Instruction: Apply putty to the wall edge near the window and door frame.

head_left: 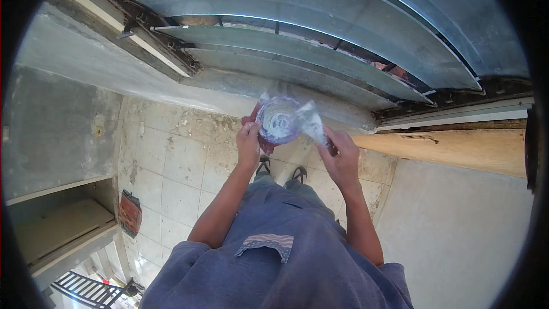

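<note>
My left hand (249, 137) grips the left edge of a clear plastic bag (283, 119) with white paste or powder inside, held open in front of me at chest height. Under the bag a dark red cloth (264, 144) shows, held in the same hand. My right hand (338, 157) pinches the bag's right flap and holds a small dark tool whose handle end pokes out near the thumb. Both forearms rise from the lower edge, and my blue shirt fills the bottom of the view. My sandalled feet (280, 173) stand on the tiles below the bag.
Glass louvre window slats (320, 34) in a metal frame curve across the top, right in front of the bag. A stained tiled floor (177, 154) lies below. A concrete wall and ledge (51, 131) stand at left, a wooden sill (457, 149) at right, a red mat (130, 213) lower left.
</note>
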Demonstrator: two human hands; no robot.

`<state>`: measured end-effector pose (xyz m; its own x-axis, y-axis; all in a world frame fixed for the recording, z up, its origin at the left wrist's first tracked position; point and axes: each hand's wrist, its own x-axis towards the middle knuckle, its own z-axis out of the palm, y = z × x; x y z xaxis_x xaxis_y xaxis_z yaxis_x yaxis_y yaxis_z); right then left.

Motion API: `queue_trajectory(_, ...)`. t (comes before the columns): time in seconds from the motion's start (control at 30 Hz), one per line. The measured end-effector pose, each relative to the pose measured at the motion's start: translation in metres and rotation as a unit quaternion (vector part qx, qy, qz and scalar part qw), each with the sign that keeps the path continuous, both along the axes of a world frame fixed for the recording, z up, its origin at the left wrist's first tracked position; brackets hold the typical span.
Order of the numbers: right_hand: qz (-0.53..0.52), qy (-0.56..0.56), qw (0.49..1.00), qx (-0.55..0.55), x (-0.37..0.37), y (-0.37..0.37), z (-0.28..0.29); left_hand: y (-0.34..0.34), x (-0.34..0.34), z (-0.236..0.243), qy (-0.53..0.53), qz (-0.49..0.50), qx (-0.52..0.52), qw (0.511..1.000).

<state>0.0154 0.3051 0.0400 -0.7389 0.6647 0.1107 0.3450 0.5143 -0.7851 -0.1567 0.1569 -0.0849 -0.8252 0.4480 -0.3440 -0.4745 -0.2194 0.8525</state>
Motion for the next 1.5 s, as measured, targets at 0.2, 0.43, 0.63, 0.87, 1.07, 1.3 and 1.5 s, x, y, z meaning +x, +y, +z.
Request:
queue_trajectory(0.2, 0.16, -0.076, 0.963, 0.202, -0.034, 0.019, 0.022, 0.001, 0.02, 0.044, -0.011, -0.008, -0.027, 1.0)
queue_trajectory(0.43, 0.291, -0.169, 0.918, 0.21, -0.041, 0.025, 0.041, -0.005, 0.022, 0.065, 0.04, -0.022, -0.061, 0.997)
queue_trajectory(0.63, 0.151, -0.132, 0.977, 0.069, -0.033, 0.01, 0.045, -0.01, 0.021, 0.077, -0.005, -0.059, -0.057, 0.997)
queue_trajectory(0.87, -0.005, 0.007, 0.995, 0.102, -0.05, -0.041, 0.012, -0.004, 0.039, 0.088, 0.058, -0.116, -0.021, 0.991)
queue_trajectory(1.07, 0.041, -0.016, 0.997, 0.069, -0.05, -0.07, 0.021, -0.006, 0.036, 0.1, 0.038, -0.132, -0.045, 0.989)
queue_trajectory(1.3, 0.067, 0.079, 0.995, 0.015, -0.033, -0.073, 0.023, -0.014, 0.025, 0.1, -0.013, -0.115, -0.02, 0.993)
queue_trajectory(1.5, 0.227, -0.263, 0.922, 0.17, -0.004, 0.002, 0.062, -0.026, 0.01, 0.108, -0.006, -0.159, -0.058, 0.986)
